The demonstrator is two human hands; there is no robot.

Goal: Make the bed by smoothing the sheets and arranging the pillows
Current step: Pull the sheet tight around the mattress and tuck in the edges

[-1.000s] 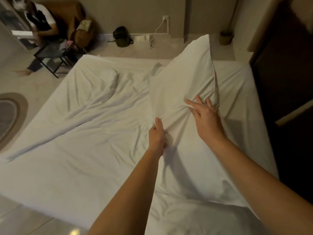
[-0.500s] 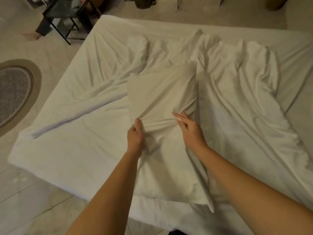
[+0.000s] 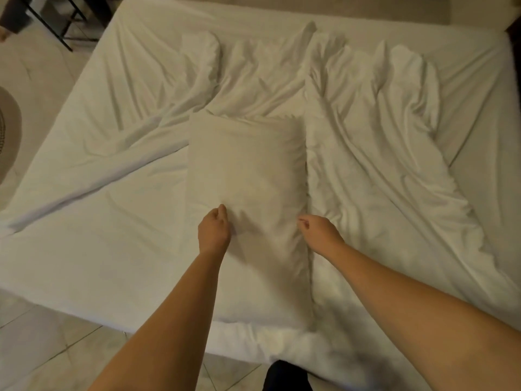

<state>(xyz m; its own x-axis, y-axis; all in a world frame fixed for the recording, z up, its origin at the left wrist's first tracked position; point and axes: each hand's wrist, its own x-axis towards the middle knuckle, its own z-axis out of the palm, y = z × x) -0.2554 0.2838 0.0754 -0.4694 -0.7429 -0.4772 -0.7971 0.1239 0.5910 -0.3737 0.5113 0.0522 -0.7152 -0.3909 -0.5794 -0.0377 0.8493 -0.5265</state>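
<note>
The left hand [image 3: 213,231] and right hand [image 3: 317,232] are resting with fingers curled at the pillow's [image 3: 248,167] 7 and 5 o'clock, grasp impossible to tell, seemingly placing it; the rumpled sheet [image 3: 380,131] at 2 o'clock is likely needing smoothing next.

Left grip [image 3: 212,232] and right grip [image 3: 318,232] reach forward side by side, fingers curled inward.

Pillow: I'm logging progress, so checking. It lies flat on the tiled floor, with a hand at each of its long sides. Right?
Not quite. The head view shows the pillow lying flat on the rumpled bed sheet, not the floor. The left hand and right hand are at its long sides.
</note>
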